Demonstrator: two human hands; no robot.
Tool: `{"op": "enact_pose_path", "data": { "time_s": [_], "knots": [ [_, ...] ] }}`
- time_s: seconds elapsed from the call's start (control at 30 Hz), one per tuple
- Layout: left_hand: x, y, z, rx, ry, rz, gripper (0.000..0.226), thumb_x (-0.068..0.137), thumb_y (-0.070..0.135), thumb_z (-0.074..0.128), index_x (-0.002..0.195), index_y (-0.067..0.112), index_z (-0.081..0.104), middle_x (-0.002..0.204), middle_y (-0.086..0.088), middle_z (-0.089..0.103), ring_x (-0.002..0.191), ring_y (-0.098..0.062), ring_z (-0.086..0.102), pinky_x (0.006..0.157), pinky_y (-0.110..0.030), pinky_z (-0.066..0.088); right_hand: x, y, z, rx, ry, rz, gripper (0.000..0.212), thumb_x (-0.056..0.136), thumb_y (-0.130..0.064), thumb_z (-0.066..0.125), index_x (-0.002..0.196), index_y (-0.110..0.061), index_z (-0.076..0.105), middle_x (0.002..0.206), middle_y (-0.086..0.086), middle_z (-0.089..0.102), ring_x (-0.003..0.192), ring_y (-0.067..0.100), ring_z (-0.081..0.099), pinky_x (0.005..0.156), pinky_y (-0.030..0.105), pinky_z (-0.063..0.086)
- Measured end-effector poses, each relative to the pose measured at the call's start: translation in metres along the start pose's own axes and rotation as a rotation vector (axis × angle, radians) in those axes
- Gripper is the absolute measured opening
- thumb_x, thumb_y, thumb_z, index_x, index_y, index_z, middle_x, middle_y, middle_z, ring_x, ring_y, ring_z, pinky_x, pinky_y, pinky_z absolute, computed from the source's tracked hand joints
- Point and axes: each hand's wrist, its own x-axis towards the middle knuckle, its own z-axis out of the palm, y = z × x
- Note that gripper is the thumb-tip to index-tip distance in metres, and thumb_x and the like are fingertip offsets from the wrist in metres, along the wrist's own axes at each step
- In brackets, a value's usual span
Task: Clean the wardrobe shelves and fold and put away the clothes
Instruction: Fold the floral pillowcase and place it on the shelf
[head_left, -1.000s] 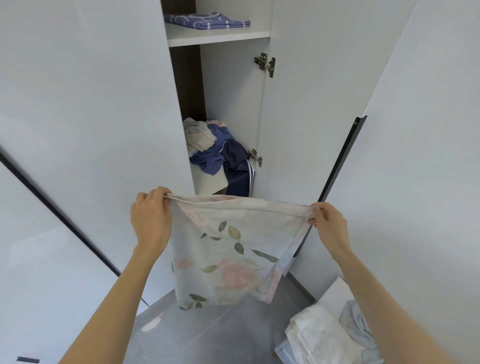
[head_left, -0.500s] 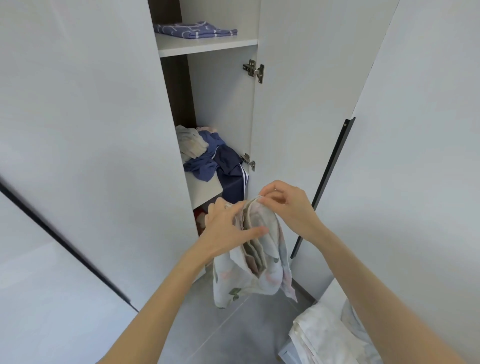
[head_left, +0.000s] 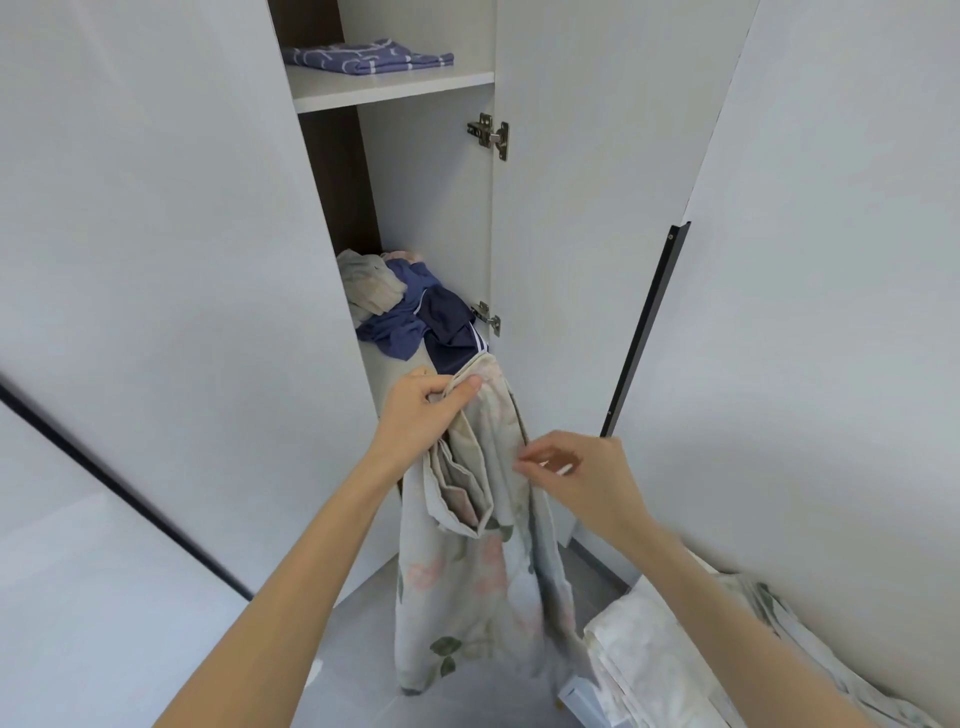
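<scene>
Left hand (head_left: 423, 410) grips top corner of flowery cloth (head_left: 483, 587). My right hand (head_left: 576, 480) pinches its side edge lower down. Cloth hangs bunched before open wardrobe (head_left: 431, 208), just below messy clothes pile (head_left: 410, 306) on shelf (head_left: 379, 366).

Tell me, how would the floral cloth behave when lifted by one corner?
Probably floppy: the floral cloth hangs in limp folds below the left hand. Likely light, as a finger grip at its top holds it up.
</scene>
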Motion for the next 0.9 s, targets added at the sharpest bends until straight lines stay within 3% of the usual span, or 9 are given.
{"op": "enact_pose_path", "data": {
  "time_s": [0.07,0.17,0.3,0.4,0.57,0.63,0.7,0.77,0.9],
  "knots": [
    [0.000,0.002,-0.001,-0.020,-0.011,-0.017,0.051,0.090,0.028,0.066,0.049,0.011,0.040,0.052,0.011,0.030,0.064,-0.007,0.031,0.063,-0.020,0.025,-0.007,0.014,0.008,0.032,-0.069,0.080,0.020,0.084,-0.016,0.075,0.099,-0.027,0.076,0.087,-0.024,0.071,0.081,-0.003,0.069,0.072,0.009,0.050],
    [-0.001,0.003,-0.003,-0.010,-0.043,-0.017,0.051,0.089,0.032,0.066,0.065,-0.012,0.056,0.065,-0.006,0.040,0.070,-0.007,0.037,0.071,-0.023,0.030,-0.005,0.026,0.018,0.045,-0.039,0.113,0.033,0.087,-0.007,0.068,0.117,-0.022,0.068,0.099,-0.023,0.069,0.093,-0.005,0.065,0.083,0.010,0.050],
    [-0.001,0.010,-0.013,0.000,-0.043,0.008,0.053,0.088,0.034,0.067,0.067,-0.014,0.056,0.070,-0.008,0.041,0.070,-0.009,0.039,0.069,-0.021,0.032,0.015,0.025,0.023,0.028,-0.217,0.161,0.037,0.084,-0.016,0.073,0.116,-0.028,0.060,0.112,-0.014,0.061,0.104,0.004,0.057,0.085,0.021,0.051],
    [0.002,0.018,-0.023,0.001,-0.010,0.018,0.051,0.089,0.031,0.067,0.068,-0.015,0.054,0.070,-0.007,0.037,0.068,-0.011,0.038,0.067,-0.021,0.030,0.032,0.022,0.032,-0.068,-0.368,0.103,0.024,0.084,-0.024,0.073,0.105,-0.016,0.068,0.110,-0.001,0.063,0.100,0.015,0.056,0.085,0.028,0.049],
    [0.016,0.011,-0.043,0.007,0.143,-0.021,0.052,0.089,0.032,0.065,0.065,-0.010,0.048,0.068,-0.005,0.033,0.067,-0.013,0.038,0.065,-0.022,0.030,0.046,0.030,0.031,-0.207,-0.460,0.077,0.030,0.089,-0.031,0.066,0.098,-0.002,0.066,0.091,0.008,0.063,0.081,0.024,0.055,0.068,0.028,0.040],
    [0.022,0.000,-0.051,0.051,0.197,-0.053,0.051,0.090,0.033,0.065,0.059,-0.001,0.044,0.068,0.000,0.034,0.064,-0.013,0.038,0.064,-0.025,0.029,0.049,0.027,0.023,-0.175,-0.504,0.144,0.029,0.096,-0.032,0.054,0.106,-0.005,0.058,0.089,0.011,0.063,0.076,0.019,0.056,0.068,0.030,0.043],
    [0.028,-0.013,-0.057,0.108,0.246,-0.079,0.050,0.091,0.035,0.064,0.056,0.007,0.040,0.069,-0.001,0.034,0.064,-0.016,0.038,0.062,-0.027,0.028,0.051,0.024,0.014,-0.164,-0.470,0.136,0.026,0.101,-0.030,0.046,0.099,-0.004,0.047,0.069,0.005,0.050,0.056,0.003,0.044,0.054,0.020,0.033],
    [0.031,-0.025,-0.060,0.152,0.283,-0.094,0.052,0.091,0.035,0.063,0.056,0.007,0.038,0.069,-0.003,0.035,0.066,-0.019,0.039,0.061,-0.028,0.028,0.054,0.023,0.005,-0.195,-0.440,0.110,0.025,0.101,-0.033,0.047,0.095,-0.009,0.041,0.060,-0.005,0.039,0.045,0.003,0.036,0.048,0.018,0.028],
    [0.034,-0.030,-0.059,0.056,0.328,-0.162,0.049,0.092,0.035,0.062,0.057,0.016,0.033,0.067,-0.002,0.034,0.062,-0.016,0.034,0.059,-0.028,0.027,0.048,0.035,-0.006,-0.317,-0.761,0.217,0.037,0.089,-0.037,0.066,0.117,-0.019,0.050,0.082,-0.013,0.057,0.071,0.006,0.056,0.062,0.019,0.044]
  ]
}}
